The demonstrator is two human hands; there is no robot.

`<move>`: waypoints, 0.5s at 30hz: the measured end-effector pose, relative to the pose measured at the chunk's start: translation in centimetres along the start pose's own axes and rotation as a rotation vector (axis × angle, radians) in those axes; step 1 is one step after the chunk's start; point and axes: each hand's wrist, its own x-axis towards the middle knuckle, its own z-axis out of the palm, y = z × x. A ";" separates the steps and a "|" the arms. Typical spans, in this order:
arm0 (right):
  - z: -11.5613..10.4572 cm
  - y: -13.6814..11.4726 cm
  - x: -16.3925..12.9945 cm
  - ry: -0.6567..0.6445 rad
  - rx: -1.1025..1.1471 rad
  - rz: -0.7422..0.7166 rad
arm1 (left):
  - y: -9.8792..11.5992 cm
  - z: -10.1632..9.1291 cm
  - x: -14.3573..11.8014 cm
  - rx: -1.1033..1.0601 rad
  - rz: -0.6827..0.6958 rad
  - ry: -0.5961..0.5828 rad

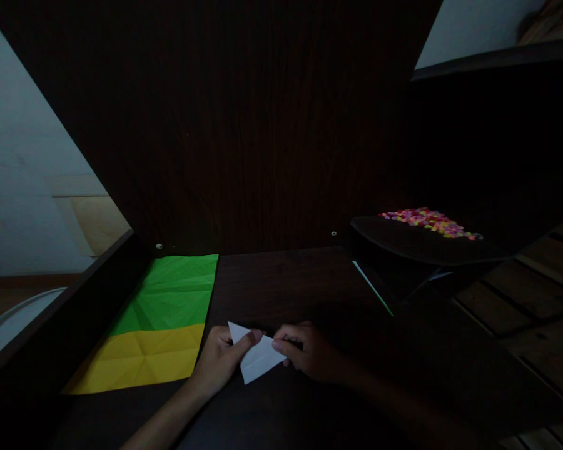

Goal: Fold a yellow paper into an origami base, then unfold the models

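A small piece of folded white paper [261, 361] is held between both hands, just above the dark wooden surface. My left hand [223, 361] pinches its left part, with the thumb lying across the top. At the right corner, my right hand [307, 351] grips the paper between thumb and fingers. One pointed tip of the paper sticks up at the upper left, and another corner points down toward me. Fingers behind the paper are mostly hidden.
To the left lie a creased green sheet [178, 290] and a yellow sheet [154, 359]. A thin green-and-white strip [373, 287] is at the right. Small colourful pieces [429, 222] cover part of a curved dark shelf [403, 244]. A tall dark panel [244, 125] rises behind.
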 end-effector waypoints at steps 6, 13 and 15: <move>-0.3 0.0 0.1 0.014 -0.034 -0.030 | 0.0 -0.1 0.0 -0.001 -0.003 0.045; -0.5 0.0 0.3 0.025 -0.042 -0.034 | 0.2 -0.1 0.3 0.018 -0.005 0.085; -0.7 0.0 0.3 0.023 -0.058 -0.042 | 0.4 -0.2 0.4 0.004 0.004 0.084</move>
